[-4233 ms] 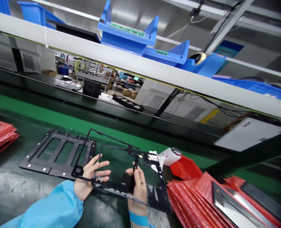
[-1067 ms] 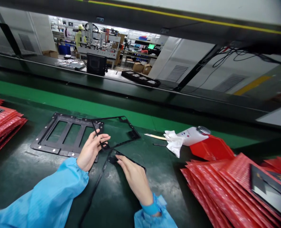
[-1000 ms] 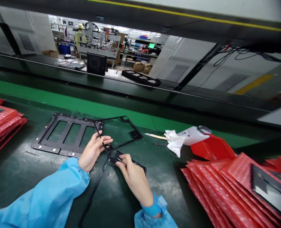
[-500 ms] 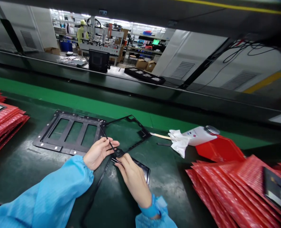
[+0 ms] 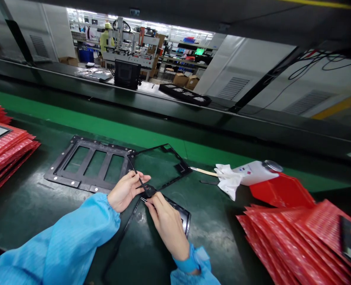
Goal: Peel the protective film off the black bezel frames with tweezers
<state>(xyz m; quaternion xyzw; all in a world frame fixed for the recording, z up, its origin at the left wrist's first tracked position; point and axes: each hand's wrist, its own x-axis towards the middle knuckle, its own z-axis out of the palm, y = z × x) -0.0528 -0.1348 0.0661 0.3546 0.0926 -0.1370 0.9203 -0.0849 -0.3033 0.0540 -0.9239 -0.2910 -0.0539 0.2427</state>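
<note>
My left hand [image 5: 126, 192] pinches one side of a thin black rectangular frame [image 5: 181, 169] between thumb and fingers, holding it tilted above the bench. My right hand [image 5: 168, 223] is closed on slim silver tweezers [image 5: 143, 200], mostly covered by the fingers, with their tips close to the frame's near corner. Beneath the right hand lies a dark-edged panel with a shiny face [image 5: 188, 221], partly hidden. Left of the frame, a black fixture plate [image 5: 100, 166] with three openings lies flat. A black cord-like strip [image 5: 120, 239] runs from near the hands toward the front edge.
Red bubble bags are stacked at left [image 5: 12, 158] and right [image 5: 282, 233], with screens on top. A brush [image 5: 205, 171], a white tissue [image 5: 227, 180] and a white bottle [image 5: 255, 172] lie right of the frame. A dark ledge crosses behind the bench.
The view has shifted slightly, so everything appears a little further right. Both hands keep nearly the same pose on the frame and tweezers.
</note>
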